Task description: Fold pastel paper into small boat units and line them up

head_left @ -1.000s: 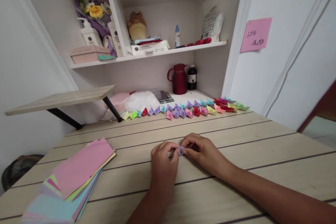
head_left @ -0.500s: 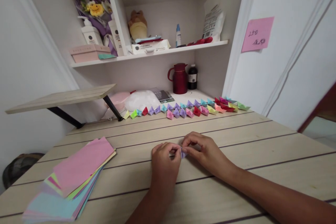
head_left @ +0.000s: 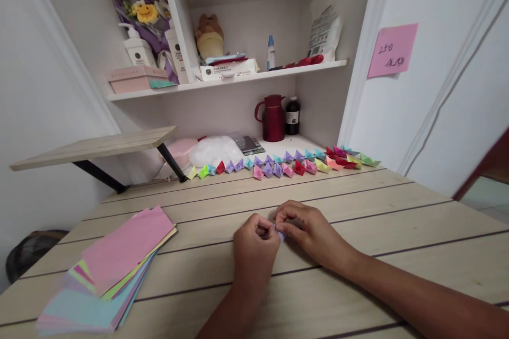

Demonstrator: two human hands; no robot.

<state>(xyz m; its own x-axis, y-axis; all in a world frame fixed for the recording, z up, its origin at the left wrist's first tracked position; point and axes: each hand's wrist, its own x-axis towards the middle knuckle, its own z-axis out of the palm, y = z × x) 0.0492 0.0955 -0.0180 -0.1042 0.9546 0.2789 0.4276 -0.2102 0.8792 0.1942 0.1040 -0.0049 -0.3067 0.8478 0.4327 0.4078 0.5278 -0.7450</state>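
Your left hand [head_left: 255,246] and right hand [head_left: 312,229] pinch a small lilac folded paper [head_left: 281,236], seemingly unfinished; multicoloured paper boats [head_left: 299,168] stand folded; rectangular pastel paper sheets [head_left: 127,246] lie unfolded.

Home-like room: plush toy [head_left: 210,36], red jug [head_left: 273,118], toiletry bottles [head_left: 140,52] on shelves [head_left: 238,79].
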